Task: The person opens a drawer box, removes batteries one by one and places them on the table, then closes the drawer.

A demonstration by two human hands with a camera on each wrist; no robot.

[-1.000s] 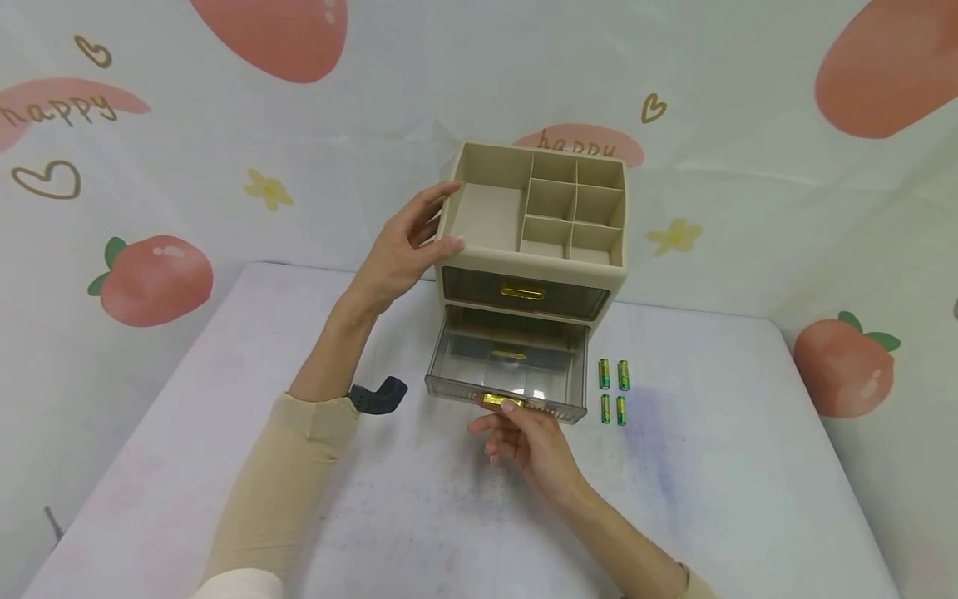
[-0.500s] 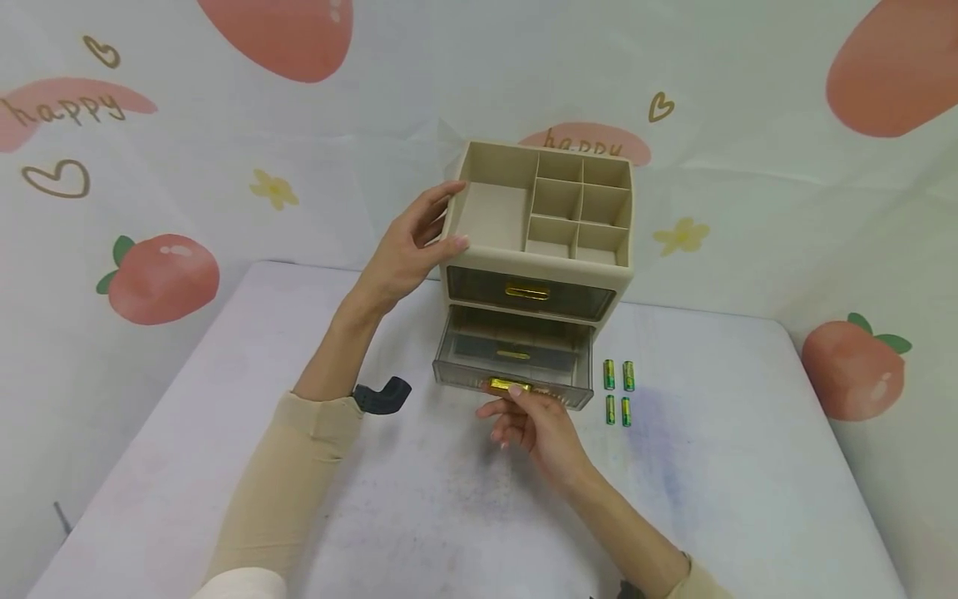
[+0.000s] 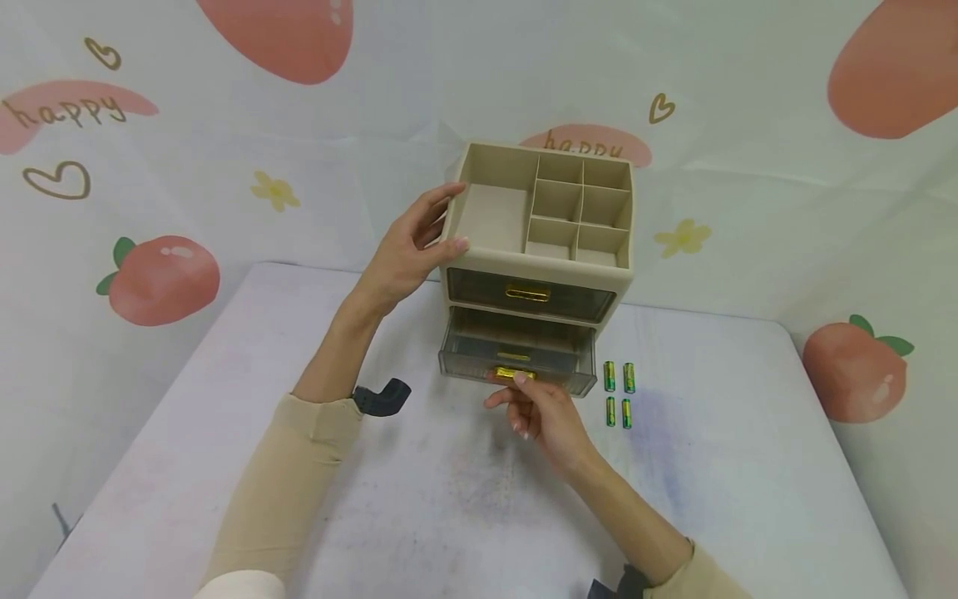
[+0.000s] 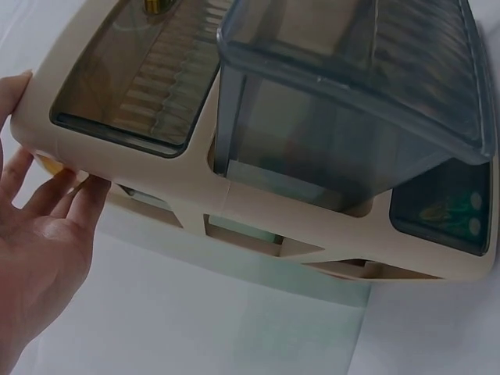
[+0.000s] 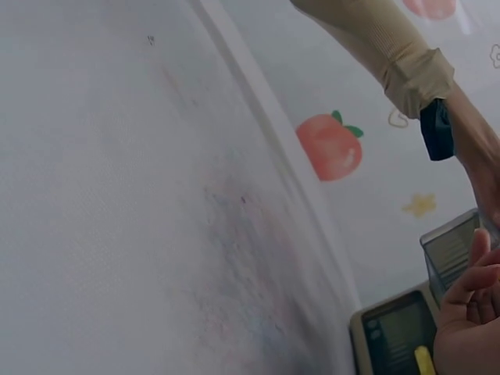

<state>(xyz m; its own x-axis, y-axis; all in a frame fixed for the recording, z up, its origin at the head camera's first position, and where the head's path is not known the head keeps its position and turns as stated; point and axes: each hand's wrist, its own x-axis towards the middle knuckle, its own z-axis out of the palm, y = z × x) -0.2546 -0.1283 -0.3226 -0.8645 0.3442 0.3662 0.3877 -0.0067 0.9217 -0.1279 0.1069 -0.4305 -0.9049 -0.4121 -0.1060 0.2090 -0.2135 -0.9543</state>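
A beige drawer organizer (image 3: 539, 261) with divided top compartments stands at the back of the table. My left hand (image 3: 400, 254) grips its upper left side, thumb on the front rim and fingertips at the side edge. Below the closed top drawer (image 3: 479, 287), a clear grey drawer (image 3: 458, 366) juts out partway, with nothing visible inside. With its thumb on top, my right hand (image 3: 550, 424) pinches that drawer's gold handle (image 3: 507, 373); the other fingers curl loosely beneath. In the left wrist view, the jutting drawer (image 4: 305, 133) shows from the side, beside a closed bottom drawer (image 4: 445, 207).
Several green and gold batteries (image 3: 609, 376) lie in two rows on the white table (image 3: 419, 516), right of the organizer. A fruit-patterned cloth (image 3: 374, 100) hangs behind it. Dark straps (image 3: 383, 398) sit at the wrists.
The grey drawer has slid inward toward the organizer, my right hand moving with it on the handle. My left hand keeps its grip. The batteries lie as before.
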